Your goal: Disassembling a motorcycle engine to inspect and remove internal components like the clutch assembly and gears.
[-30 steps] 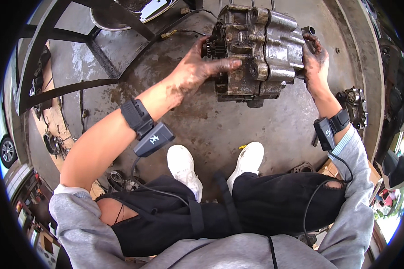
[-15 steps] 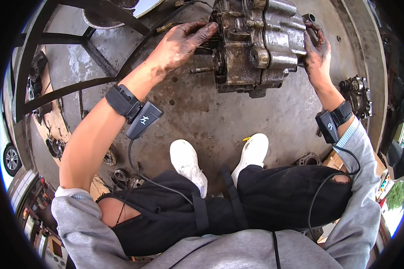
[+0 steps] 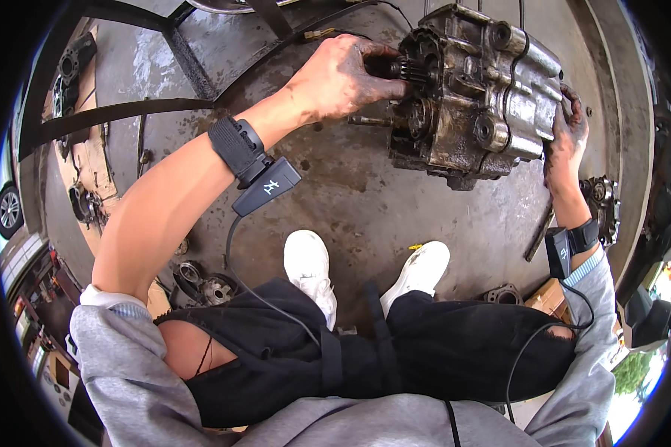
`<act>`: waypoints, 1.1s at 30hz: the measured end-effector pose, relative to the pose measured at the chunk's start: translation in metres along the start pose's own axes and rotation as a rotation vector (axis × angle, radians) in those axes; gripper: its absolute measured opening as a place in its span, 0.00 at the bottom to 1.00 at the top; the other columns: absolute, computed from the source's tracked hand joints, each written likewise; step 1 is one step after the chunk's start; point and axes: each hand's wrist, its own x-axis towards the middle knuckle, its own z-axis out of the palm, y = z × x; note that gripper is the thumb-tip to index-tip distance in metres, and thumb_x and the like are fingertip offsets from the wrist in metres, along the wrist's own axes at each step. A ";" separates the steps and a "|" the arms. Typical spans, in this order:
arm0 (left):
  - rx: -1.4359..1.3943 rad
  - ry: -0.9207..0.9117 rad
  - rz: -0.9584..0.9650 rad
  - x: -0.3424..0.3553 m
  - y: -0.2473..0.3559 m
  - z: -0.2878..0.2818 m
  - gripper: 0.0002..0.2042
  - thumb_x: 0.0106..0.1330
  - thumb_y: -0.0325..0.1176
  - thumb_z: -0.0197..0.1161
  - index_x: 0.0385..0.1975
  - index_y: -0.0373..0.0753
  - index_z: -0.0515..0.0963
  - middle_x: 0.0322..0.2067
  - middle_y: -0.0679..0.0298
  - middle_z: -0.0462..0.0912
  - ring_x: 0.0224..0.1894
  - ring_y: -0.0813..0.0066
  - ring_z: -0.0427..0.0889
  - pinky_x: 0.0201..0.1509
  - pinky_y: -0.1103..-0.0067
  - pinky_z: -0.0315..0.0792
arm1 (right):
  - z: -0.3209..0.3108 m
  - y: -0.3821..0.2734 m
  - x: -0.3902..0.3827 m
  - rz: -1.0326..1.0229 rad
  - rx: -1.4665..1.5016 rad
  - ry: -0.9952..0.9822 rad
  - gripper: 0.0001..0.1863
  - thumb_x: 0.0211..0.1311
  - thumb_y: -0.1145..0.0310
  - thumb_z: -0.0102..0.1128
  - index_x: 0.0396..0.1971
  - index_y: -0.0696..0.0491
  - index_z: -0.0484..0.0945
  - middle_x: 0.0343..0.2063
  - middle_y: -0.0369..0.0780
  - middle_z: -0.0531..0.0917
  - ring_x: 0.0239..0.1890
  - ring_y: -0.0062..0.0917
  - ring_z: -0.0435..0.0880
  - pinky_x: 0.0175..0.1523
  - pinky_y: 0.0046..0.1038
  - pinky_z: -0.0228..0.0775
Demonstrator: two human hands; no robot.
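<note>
A dark, oily engine block [image 3: 473, 112], its metal case ribbed and bolted, is held up in front of me at the upper right. From its left end a toothed shaft [image 3: 417, 71] sticks out, and the thumb and fingers of my left hand [image 3: 354, 78] close round it. A thinner rod [image 3: 370, 120] protrudes below that hand. My right hand [image 3: 568, 141] grips the right end of the block, fingers curled against the case; part of its grasp is hidden behind the metal. Both hands are smeared with black grease.
A black metal frame [image 3: 190, 63] stands at the upper left. Greasy parts lie on cardboard [image 3: 101, 160] at the left. Another metal part [image 3: 602, 205] rests beside my right wrist, and round housings [image 3: 209, 287] sit near my left knee. My white shoes [image 3: 308, 272] stand below the block.
The engine block has shifted right and slightly down in view and tilted, along with my right hand. My left hand has moved right and now wraps the shaft end.
</note>
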 end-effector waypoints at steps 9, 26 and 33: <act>0.033 -0.054 0.172 0.003 -0.006 -0.007 0.24 0.58 0.45 0.74 0.47 0.31 0.83 0.37 0.51 0.88 0.37 0.57 0.86 0.45 0.70 0.79 | -0.011 0.020 -0.001 -0.027 0.007 0.027 0.19 0.74 0.72 0.53 0.61 0.61 0.71 0.57 0.42 0.77 0.59 0.24 0.75 0.67 0.28 0.61; -0.242 -0.163 0.226 0.019 -0.016 -0.002 0.22 0.60 0.47 0.72 0.38 0.30 0.82 0.31 0.46 0.83 0.36 0.49 0.83 0.41 0.64 0.77 | -0.048 0.034 0.004 0.148 0.004 -0.034 0.31 0.75 0.63 0.50 0.72 0.56 0.56 0.68 0.44 0.66 0.68 0.35 0.70 0.71 0.40 0.65; -0.187 -0.077 0.220 0.008 -0.020 0.006 0.27 0.58 0.48 0.74 0.47 0.30 0.82 0.33 0.44 0.83 0.38 0.48 0.84 0.43 0.65 0.78 | -0.056 0.049 0.015 0.017 0.049 -0.040 0.29 0.70 0.71 0.55 0.69 0.61 0.62 0.62 0.44 0.74 0.60 0.30 0.78 0.66 0.34 0.70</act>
